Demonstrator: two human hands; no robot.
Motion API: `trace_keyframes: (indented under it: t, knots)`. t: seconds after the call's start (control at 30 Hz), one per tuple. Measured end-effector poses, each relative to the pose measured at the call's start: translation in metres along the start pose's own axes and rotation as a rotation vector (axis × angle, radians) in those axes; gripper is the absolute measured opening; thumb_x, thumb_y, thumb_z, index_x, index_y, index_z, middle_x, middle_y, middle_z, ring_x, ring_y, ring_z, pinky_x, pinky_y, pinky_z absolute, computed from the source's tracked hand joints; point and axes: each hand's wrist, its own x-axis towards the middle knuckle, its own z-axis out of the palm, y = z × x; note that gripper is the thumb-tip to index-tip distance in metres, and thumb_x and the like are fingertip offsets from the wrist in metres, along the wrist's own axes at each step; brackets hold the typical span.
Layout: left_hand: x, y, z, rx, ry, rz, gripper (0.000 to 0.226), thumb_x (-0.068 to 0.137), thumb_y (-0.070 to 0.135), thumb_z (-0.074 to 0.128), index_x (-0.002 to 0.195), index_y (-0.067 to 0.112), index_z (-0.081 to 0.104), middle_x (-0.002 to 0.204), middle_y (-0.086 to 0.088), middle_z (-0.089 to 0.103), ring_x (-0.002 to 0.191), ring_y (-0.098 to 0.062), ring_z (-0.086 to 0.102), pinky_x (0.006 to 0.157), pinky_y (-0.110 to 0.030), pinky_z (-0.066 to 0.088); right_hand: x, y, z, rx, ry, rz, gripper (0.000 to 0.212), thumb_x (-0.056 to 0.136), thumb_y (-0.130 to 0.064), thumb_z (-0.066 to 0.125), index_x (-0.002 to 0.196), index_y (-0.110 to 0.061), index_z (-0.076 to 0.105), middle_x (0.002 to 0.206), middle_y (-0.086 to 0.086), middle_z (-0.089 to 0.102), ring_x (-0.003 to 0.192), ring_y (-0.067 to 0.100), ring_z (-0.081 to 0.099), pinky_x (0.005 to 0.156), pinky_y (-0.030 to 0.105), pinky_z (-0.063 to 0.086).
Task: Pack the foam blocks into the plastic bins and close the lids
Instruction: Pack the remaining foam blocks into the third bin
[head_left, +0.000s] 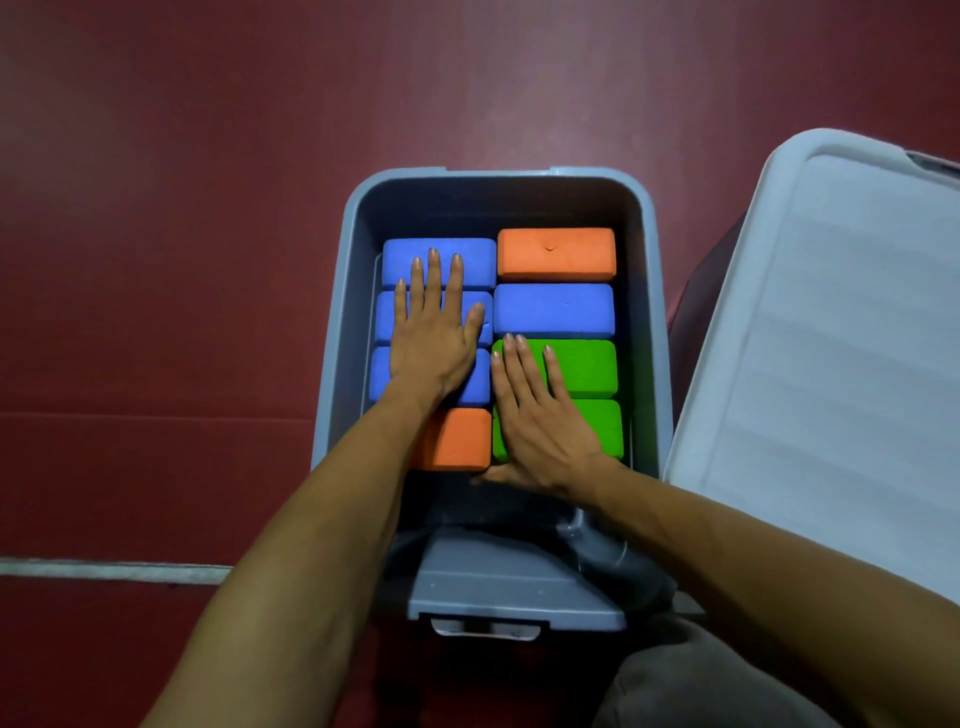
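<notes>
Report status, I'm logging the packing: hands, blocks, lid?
Hands: left hand flat on blue blocks, right hand flat on green blocks. Eight blocks showing in the bin, two columns. Bin open; a lid lies to its right.

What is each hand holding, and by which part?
Nothing is held. The left hand lies flat on the blue blocks, the right hand flat on the green blocks; no grip.

bin (493, 173) grey-blue | blocks (553, 309) blue, orange, green | floor (156, 208) maroon | lid (831, 338) maybe white
</notes>
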Motion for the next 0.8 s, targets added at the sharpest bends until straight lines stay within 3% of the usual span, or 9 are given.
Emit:
trace_keyframes:
  t: [0.17,0.47,0.8]
  knots:
    - [-0.003,0.001,0.002,0.012,0.010,-0.008,0.066,0.105,0.053,0.011,0.160,0.020,-0.004,0.167,-0.010,-0.006,0.154,-0.027,-0.008,0.124,-0.049,0.003,0.002,0.006,-0.003,0.039,-0.001,-0.015,0.148,0.063,-0.102,0.030,0.154,0.011,0.001,0.162,0.032,-0.006,0.151,0.043,-0.012,0.119,0.063,0.005]
    - [0.017,0.001,0.001,0.020,0.033,-0.020,0.066,0.104,0.054,0.012,0.160,0.021,0.000,0.168,-0.008,-0.002,0.154,-0.026,-0.005,0.124,-0.049,0.006,0.006,0.002,-0.007,0.088,0.042,0.002,0.122,0.083,-0.085,0.025,0.154,0.011,0.001,0.161,0.034,-0.008,0.151,0.044,-0.013,0.118,0.064,0.005]
    - [0.011,0.006,0.000,0.042,0.050,-0.043,0.065,0.106,0.053,0.013,0.160,0.021,-0.001,0.168,-0.007,-0.002,0.154,-0.025,-0.005,0.124,-0.049,0.009,0.005,0.003,-0.004,0.115,0.060,-0.002,0.122,0.083,-0.088,0.020,0.155,0.010,0.001,0.161,0.032,-0.007,0.151,0.043,-0.013,0.118,0.063,0.004]
